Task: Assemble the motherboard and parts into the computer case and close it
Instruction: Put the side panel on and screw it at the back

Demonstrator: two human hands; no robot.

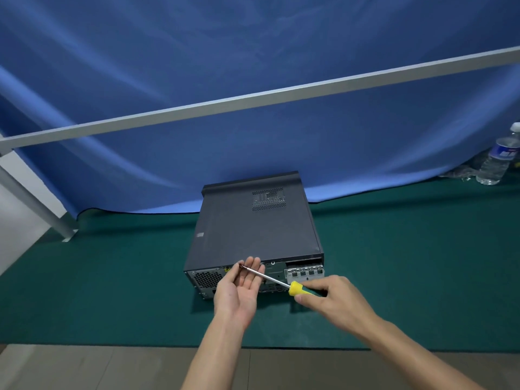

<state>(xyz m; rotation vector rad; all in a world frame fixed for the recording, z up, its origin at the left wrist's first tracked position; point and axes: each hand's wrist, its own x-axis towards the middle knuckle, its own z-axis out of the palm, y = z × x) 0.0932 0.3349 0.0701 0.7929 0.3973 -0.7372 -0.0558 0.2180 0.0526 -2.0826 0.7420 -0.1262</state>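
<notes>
The case lies flat on the green mat, cover on, its rear panel facing the person. The right hand grips the yellow handle of a screwdriver, whose tip rests near the fingertips of the left hand, held palm up with straight fingers. Whether a screw sits at the tip is too small to tell; if so, a tilt of the shaft could drop it onto the mat or into the rear vents.
</notes>
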